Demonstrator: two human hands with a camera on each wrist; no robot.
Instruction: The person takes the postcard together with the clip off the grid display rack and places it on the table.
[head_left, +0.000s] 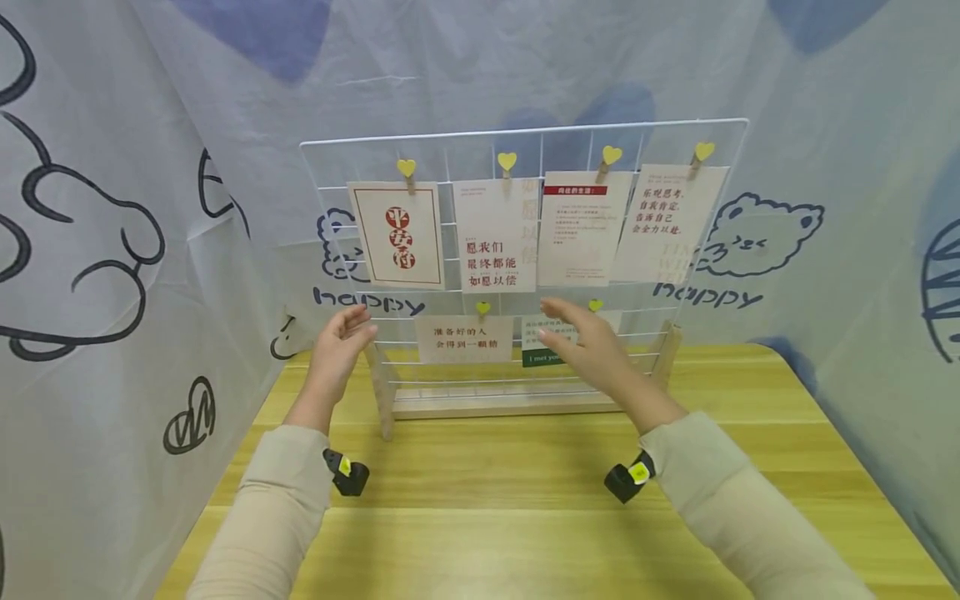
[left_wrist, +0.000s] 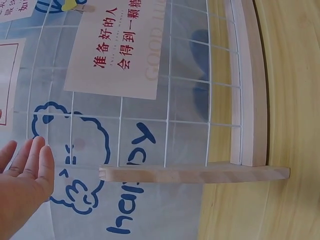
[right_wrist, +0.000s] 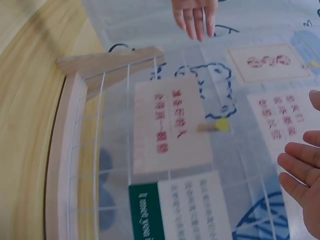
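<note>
A white wire grid [head_left: 525, 129] stands upright in a wooden base, with several printed cards pinned on it by clips topped with yellow hearts. My left hand [head_left: 337, 350] is raised in front of the grid's lower left side, fingers loosely bent and holding nothing. Close by hangs the red-framed card [head_left: 401, 237]. My right hand [head_left: 592, 346] is in front of the lower right part, fingers relaxed and nothing in them; it overlaps the green-and-white card [head_left: 542, 357]. Between the hands hangs a card with red print [head_left: 465, 340], its heart clip [right_wrist: 221, 125] clear in the right wrist view.
The wooden base [head_left: 495, 406] rests on a yellow wood-grain table [head_left: 480, 517]. Pale cloth [head_left: 480, 50] with blue and black drawings surrounds the back and sides. Three more cards, such as the one with a red bar [head_left: 581, 242], hang along the upper row.
</note>
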